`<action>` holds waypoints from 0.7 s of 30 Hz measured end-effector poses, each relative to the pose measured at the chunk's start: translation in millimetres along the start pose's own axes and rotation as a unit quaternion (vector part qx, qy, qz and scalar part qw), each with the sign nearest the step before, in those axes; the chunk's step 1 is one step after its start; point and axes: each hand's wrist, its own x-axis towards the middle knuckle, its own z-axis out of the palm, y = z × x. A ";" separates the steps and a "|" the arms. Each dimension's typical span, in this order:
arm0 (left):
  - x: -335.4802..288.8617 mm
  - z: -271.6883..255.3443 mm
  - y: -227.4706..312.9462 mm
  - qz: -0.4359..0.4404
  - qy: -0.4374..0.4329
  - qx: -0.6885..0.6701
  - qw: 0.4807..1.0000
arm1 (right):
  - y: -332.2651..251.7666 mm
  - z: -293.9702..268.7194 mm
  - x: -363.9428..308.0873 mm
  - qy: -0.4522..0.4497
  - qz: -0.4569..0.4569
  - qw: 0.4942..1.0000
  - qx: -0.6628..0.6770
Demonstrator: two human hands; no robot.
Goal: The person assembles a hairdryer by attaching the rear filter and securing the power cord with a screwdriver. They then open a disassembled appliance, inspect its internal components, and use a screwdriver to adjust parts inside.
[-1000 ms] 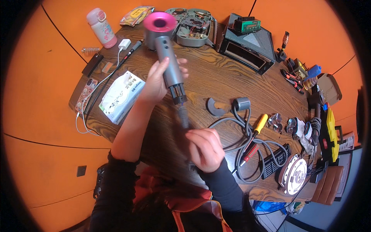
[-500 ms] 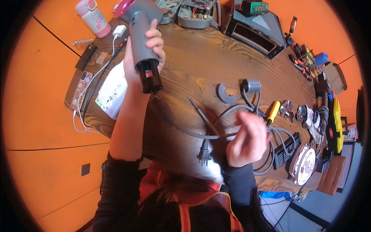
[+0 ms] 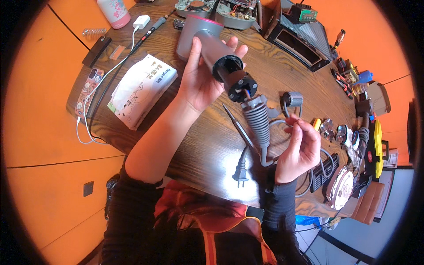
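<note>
My left hand is wrapped round the grey handle of a hair dryer. Its head, with a pink rim, points to the far left. From the handle's open lower end sticks a black inner sleeve, and a bit of wire shows there. A ribbed cord sleeve hangs just below, its cord running on to the right. My right hand is beside the cord, fingers curled with the tips near the thumb; whatever they may pinch is too small to make out. Under the cord lie tweezers and a two-pin plug.
A tissue pack and a phone lie at the left. A ribbed grey cylinder, a yellow-handled screwdriver and a round white-faced part are to the right. Opened device housings and a dark metal box stand at the back.
The hair dryer has come right and turned, its open end now facing my right hand. More of the tissue pack shows. My right hand has shifted right, its fingers more curled.
</note>
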 end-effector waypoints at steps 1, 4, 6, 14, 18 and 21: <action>0.2 0.1 -0.9 0.008 0.004 0.002 1.000 | -0.1 -2.1 -0.1 0.005 -0.016 0.999 -0.051; -0.4 1.2 -2.6 0.022 0.016 0.041 0.999 | 2.0 -4.2 -0.1 0.012 -0.026 0.996 -0.085; -0.6 1.8 -3.2 0.022 0.017 0.042 0.999 | 3.2 -3.2 -0.7 0.016 -0.017 0.999 -0.048; -0.5 2.7 -4.4 0.007 0.015 0.021 1.000 | 5.8 3.6 -4.0 -0.014 -0.006 1.000 -0.018; -0.7 3.3 -4.9 0.016 0.028 0.048 0.998 | 3.3 4.7 -3.1 -0.026 0.004 0.999 -0.025; -0.9 4.2 -5.8 0.021 0.079 0.119 0.990 | -4.6 6.5 0.9 -0.021 0.054 0.998 0.040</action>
